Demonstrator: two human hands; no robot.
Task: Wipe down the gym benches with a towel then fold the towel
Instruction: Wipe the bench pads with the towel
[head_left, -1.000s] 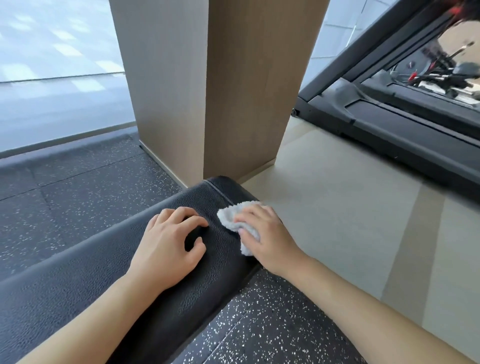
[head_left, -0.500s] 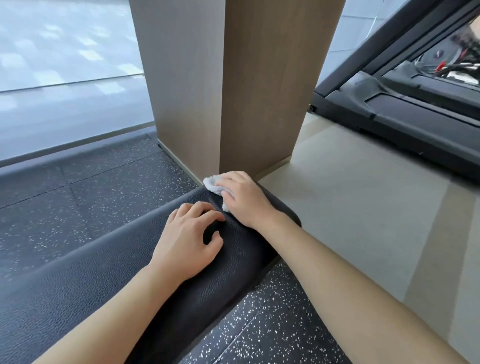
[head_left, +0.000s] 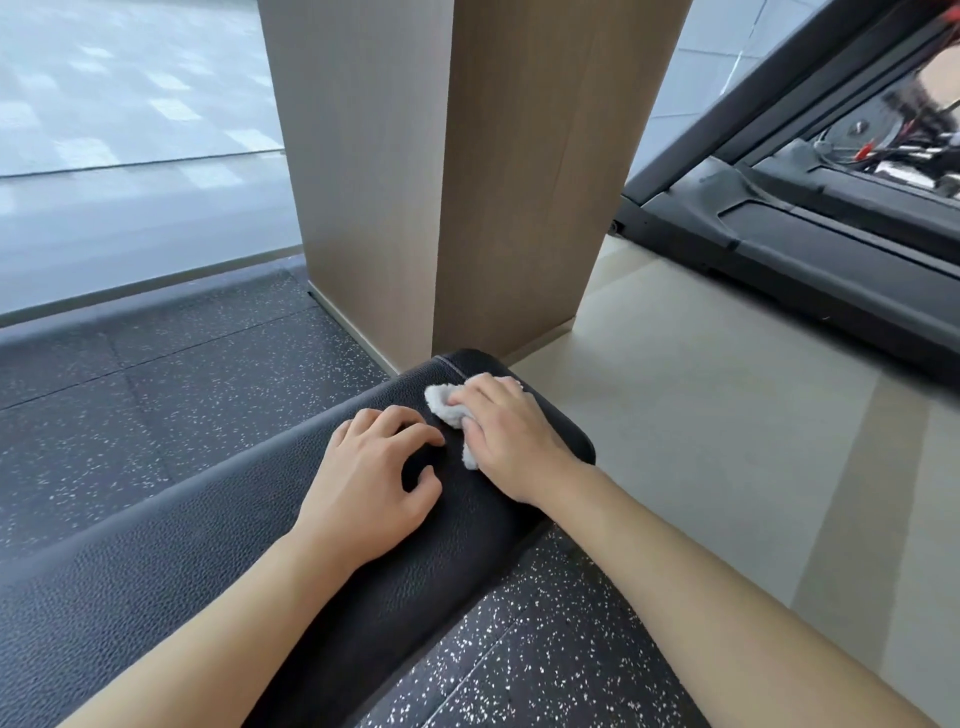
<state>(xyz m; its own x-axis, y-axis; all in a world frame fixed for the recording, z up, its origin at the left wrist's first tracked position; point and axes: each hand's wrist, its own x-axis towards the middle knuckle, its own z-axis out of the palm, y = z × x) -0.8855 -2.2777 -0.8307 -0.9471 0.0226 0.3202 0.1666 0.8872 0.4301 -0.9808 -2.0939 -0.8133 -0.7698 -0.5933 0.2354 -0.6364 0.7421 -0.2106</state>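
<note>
Soft, even daylight fills the view, coming from the window (head_left: 130, 130) to the left of the wooden pillar (head_left: 452, 171). The pillar's left face is paler and its right face darker. Shadows are faint: a soft one lies on the beige floor (head_left: 701, 415) just right of the pillar's foot. The black bench (head_left: 156, 571) in front of the pillar carries a dull sheen along its edge. The wide lens bends straight lines toward the edges. The treadmill (head_left: 831, 234) far right of the pillar looks smeared and soft.
</note>
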